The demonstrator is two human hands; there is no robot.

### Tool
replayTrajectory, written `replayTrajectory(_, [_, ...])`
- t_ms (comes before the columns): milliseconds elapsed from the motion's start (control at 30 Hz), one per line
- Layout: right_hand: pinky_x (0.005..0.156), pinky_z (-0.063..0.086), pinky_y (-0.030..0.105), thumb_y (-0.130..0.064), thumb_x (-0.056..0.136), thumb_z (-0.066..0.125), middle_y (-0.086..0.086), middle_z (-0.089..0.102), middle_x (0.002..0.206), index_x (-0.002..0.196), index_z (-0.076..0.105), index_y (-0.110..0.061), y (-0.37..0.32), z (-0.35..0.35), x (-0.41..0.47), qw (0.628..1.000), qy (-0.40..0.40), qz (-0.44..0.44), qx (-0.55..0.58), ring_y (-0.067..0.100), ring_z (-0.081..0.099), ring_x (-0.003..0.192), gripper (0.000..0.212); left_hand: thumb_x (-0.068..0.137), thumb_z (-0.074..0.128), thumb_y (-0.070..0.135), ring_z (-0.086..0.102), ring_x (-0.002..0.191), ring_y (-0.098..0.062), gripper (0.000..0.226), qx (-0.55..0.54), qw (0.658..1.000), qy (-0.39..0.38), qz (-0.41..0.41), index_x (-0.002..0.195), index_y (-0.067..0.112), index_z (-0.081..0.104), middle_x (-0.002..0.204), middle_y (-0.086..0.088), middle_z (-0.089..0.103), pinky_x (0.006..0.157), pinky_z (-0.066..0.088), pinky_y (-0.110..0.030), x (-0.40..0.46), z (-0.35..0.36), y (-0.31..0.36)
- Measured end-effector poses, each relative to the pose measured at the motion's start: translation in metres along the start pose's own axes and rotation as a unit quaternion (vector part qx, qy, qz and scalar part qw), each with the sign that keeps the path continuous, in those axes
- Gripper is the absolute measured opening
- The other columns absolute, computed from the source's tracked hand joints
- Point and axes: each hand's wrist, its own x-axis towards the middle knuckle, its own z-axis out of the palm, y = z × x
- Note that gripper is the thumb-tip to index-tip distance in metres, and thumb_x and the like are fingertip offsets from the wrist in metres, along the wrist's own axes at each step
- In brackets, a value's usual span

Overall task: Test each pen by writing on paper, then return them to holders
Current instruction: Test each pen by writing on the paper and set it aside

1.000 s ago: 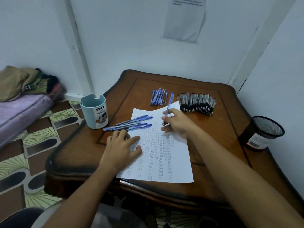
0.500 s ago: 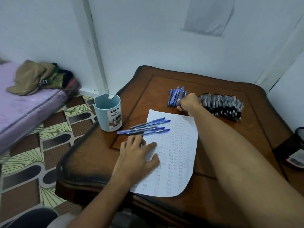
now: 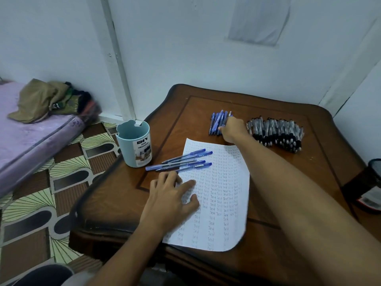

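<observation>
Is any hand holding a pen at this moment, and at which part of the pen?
The left hand holds nothing; it rests flat on the paper. The right hand is at the far blue pens; whether it grips one cannot be told.

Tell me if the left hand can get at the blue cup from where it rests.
Probably yes. The left hand lies flat on the paper, and the blue cup stands up and to its left. Only the loose blue pens lie partly between; they are low.

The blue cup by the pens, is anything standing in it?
No, the blue cup shows only its bare inside; the blue pens lie beside it.
</observation>
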Motion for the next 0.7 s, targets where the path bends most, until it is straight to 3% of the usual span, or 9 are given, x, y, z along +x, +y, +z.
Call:
replayTrajectory(67, [0.087,0.048,0.036,-0.021,0.104,0.052,0.016,0.063,0.120,0.124,0.060,-0.004,-0.007,-0.007,-0.016,0.998,-0.014,-0.058,0.003,0.029,0.061,0.107,0.027,0.086,0.045,0.058,0.036,0.102,-0.010,0.043,0.000,1.000,-0.002,0.000,0.121,0.041,0.063,0.097,0.013,0.038,0.091,0.034,-0.036,0.000,-0.001,0.001])
replayTrajectory(200, [0.099,0.046,0.032,-0.020,0.102,0.055,0.008,0.062,0.129,0.129,0.059,-0.011,-0.023,-0.009,-0.056,0.974,-0.125,-0.190,0.013,0.023,0.059,0.115,0.029,0.086,0.045,0.057,0.037,0.100,-0.011,0.042,0.002,1.000,0.001,-0.003,0.118,0.040,0.065,0.096,0.011,0.039,0.090,0.035,-0.037,-0.001,-0.001,0.001])
replayTrajectory(300, [0.095,0.046,0.029,-0.014,0.102,0.054,0.008,0.063,0.131,0.131,0.062,-0.012,-0.031,0.001,-0.067,0.955,-0.153,-0.252,-0.043,0.021,0.060,0.114,0.030,0.086,0.045,0.058,0.036,0.100,-0.010,0.041,0.006,1.000,0.000,-0.005,0.118,0.041,0.064,0.096,0.012,0.038,0.090,0.034,-0.036,-0.001,-0.001,0.001])
replayTrajectory(433, [0.089,0.047,0.032,-0.011,0.100,0.056,0.006,0.056,0.120,0.130,0.065,-0.017,-0.032,0.012,-0.066,0.945,-0.131,-0.279,-0.107,0.018,0.053,0.095,0.031,0.086,0.044,0.058,0.036,0.099,-0.010,0.041,0.006,1.000,0.002,-0.002,0.118,0.041,0.064,0.096,0.012,0.038,0.088,0.034,-0.036,-0.001,-0.001,0.003])
replayTrajectory(533, [0.089,0.046,0.034,-0.015,0.100,0.056,0.003,0.047,0.111,0.126,0.067,-0.023,-0.031,0.014,-0.066,0.940,-0.129,-0.281,-0.141,0.020,0.052,0.096,0.029,0.086,0.045,0.057,0.036,0.099,-0.010,0.040,0.006,1.000,0.003,-0.004,0.117,0.041,0.065,0.096,0.012,0.039,0.088,0.034,-0.036,-0.001,-0.001,0.002])
replayTrajectory(700, [0.092,0.050,0.039,-0.016,0.100,0.056,0.005,0.050,0.112,0.120,0.070,-0.021,-0.031,0.015,-0.070,0.943,-0.115,-0.280,-0.135,0.025,0.057,0.102,0.025,0.086,0.041,0.060,0.035,0.102,-0.010,0.045,0.009,1.000,-0.016,-0.004,0.122,0.042,0.062,0.099,0.012,0.039,0.089,0.032,-0.035,0.000,-0.001,0.000])
